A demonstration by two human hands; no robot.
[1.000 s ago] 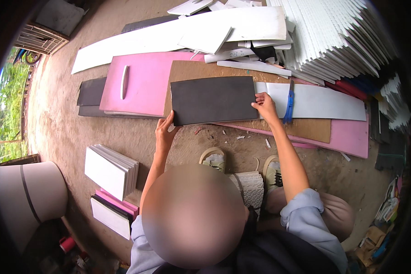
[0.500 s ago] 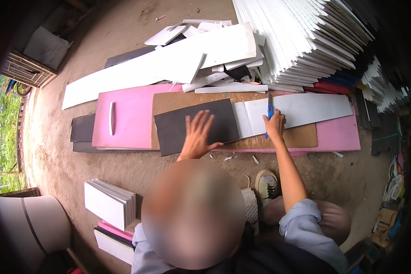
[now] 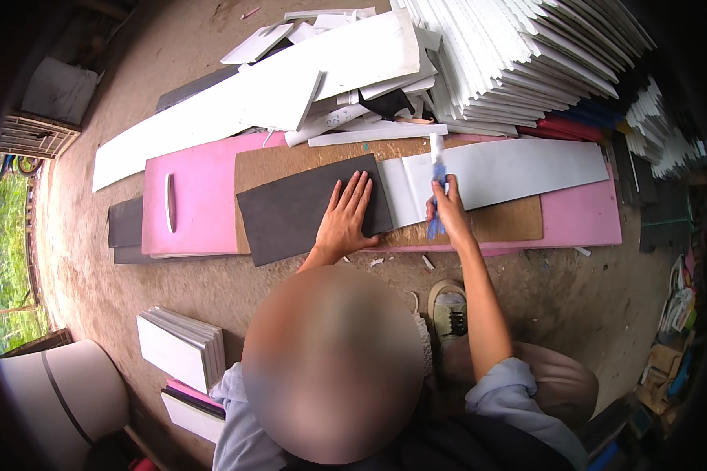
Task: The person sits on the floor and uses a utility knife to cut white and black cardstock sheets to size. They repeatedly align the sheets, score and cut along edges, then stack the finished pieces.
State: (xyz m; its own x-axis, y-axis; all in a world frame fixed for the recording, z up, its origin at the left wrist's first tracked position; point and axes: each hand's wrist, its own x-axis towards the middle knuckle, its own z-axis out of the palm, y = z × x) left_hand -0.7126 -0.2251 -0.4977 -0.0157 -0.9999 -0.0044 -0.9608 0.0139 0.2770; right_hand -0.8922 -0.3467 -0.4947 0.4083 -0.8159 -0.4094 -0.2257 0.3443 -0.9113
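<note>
A dark grey foam sheet [image 3: 294,210] lies flat on a brown board [image 3: 495,221] that rests on a pink sheet [image 3: 200,196]. My left hand [image 3: 346,217] presses palm-down on the grey sheet's right end, fingers spread. My right hand [image 3: 449,208] grips a blue-handled utility knife [image 3: 437,171], its white blade end resting on a long white foam sheet [image 3: 518,169] just right of the grey one.
A tall leaning stack of white foam sheets [image 3: 526,55] fills the upper right. Loose white offcuts [image 3: 291,86] lie beyond the board. Small stacks of cut white pieces [image 3: 182,345] sit on the dirt floor at lower left, beside a grey roll [image 3: 55,392].
The grey sheet, held up by both hands a second ago, now lies flat on the board. My left hand came down onto it, and my right hand moved the knife onto the white sheet.
</note>
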